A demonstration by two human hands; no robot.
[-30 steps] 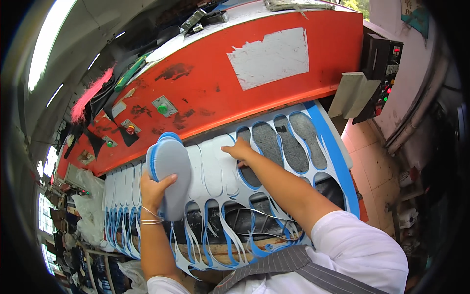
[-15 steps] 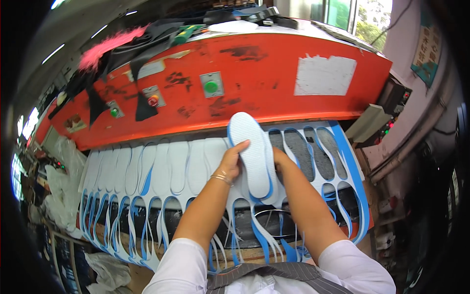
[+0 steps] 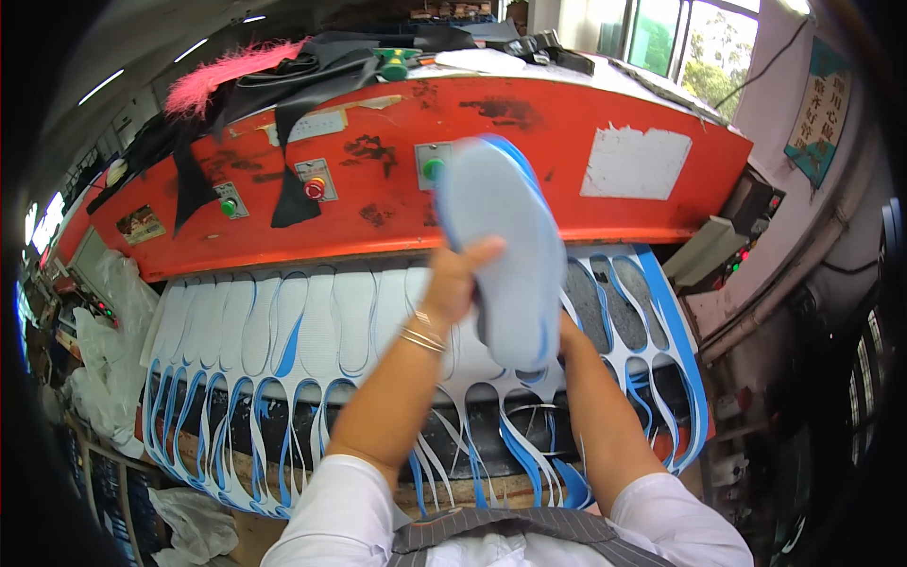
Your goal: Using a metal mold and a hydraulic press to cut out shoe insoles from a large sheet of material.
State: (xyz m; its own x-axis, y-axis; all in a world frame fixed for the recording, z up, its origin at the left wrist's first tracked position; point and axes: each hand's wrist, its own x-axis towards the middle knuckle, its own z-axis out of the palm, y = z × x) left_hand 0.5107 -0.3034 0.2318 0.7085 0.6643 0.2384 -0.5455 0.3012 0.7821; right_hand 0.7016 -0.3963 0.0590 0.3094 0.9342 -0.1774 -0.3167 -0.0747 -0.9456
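Note:
Raised above the cutting sheet is a small stack of white foam shoe soles (image 3: 515, 283) with blue edges, blurred by motion. My left hand (image 3: 455, 276) grips its left edge, thumb over the top face and fingers underneath. On the far right edge my right hand (image 3: 570, 336) holds the stack too, with its fingers mostly hidden behind it. Below lies a white and blue foam sheet (image 3: 700, 387) with sole shapes cut through it. White soles (image 3: 248, 326) still sit in their cut-outs at the left, while the openings at the right show a dark grey surface.
A red machine beam (image 3: 529, 222) with green and red push buttons (image 3: 315, 188) stands behind the sheet. Black scraps and pink fringe (image 3: 222, 83) lie on top. A control box (image 3: 723, 250) is at right; clear plastic bags (image 3: 109, 378) hang at left.
Both hands have lifted the stack of soles upward and slightly right, and it now appears larger and closer. My view has shifted a little.

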